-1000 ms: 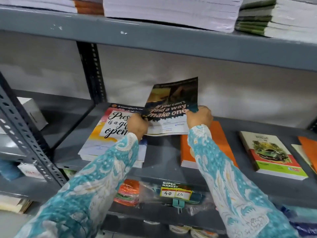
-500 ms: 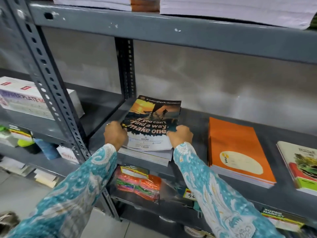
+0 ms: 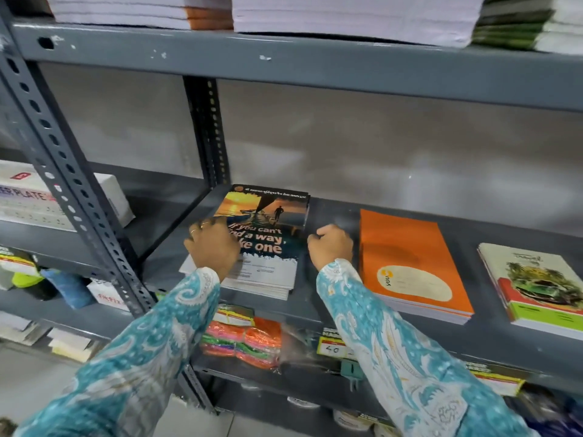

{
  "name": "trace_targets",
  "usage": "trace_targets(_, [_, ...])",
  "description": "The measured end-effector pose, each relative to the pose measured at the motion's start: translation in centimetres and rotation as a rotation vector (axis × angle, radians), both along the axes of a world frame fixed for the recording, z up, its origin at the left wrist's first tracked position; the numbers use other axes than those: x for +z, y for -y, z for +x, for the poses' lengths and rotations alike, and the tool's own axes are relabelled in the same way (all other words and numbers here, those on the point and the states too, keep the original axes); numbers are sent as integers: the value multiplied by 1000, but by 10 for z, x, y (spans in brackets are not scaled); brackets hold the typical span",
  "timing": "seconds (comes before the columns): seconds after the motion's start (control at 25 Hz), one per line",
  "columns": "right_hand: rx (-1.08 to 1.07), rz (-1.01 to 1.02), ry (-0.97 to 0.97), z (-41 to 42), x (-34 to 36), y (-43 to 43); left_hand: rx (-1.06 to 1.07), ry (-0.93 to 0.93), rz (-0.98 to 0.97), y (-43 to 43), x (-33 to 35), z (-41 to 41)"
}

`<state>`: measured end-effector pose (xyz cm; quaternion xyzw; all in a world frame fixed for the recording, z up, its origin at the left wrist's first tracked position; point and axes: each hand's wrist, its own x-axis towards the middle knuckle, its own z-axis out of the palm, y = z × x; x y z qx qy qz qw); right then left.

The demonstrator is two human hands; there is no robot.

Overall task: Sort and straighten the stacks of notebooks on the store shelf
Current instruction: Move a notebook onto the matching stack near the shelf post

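Observation:
A stack of notebooks (image 3: 268,234) with a sunset cover reading "If you can't find a way, make one" lies flat at the left end of the grey shelf (image 3: 318,305). My left hand (image 3: 211,247) rests on the stack's left side, fingers curled over its left edge. My right hand (image 3: 331,246) is a loose fist just beside the stack's right edge, with nothing in it. To the right lie an orange notebook stack (image 3: 410,247) and a stack with a green car cover (image 3: 536,279).
A perforated grey post (image 3: 63,171) stands to the left, with a white box (image 3: 31,197) behind it. Thick paper stacks (image 3: 347,17) fill the shelf above. Below hang bright orange packets (image 3: 243,339) and a price tag (image 3: 332,346).
The sunset notebook, held up in both hands a second ago, now lies flat on the left stack. My right hand has let go and sits beside the stack's right edge.

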<state>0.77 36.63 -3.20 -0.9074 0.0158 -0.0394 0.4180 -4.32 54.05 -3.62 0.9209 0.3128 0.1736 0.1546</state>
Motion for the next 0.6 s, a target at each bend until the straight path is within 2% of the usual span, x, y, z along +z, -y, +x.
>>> trace_targets(0.08, [-57,33,77,9,7,30,-148,140,-23,34,1,13])
trace_targets(0.24, [-234,70,182,23,10,125,-332,355,-251,146,10,41])
trace_targets(0.4, [-466,-37,206,22,8,262,-561,334,-370,287,12,68])
trace_targets(0.48, [-563,-124,142,17,-2,334,-703,293,-442,360,9,79])
trace_targets(0.6, [-676,-147,53,5,-15,429,-843,194,-586,461,10,84])
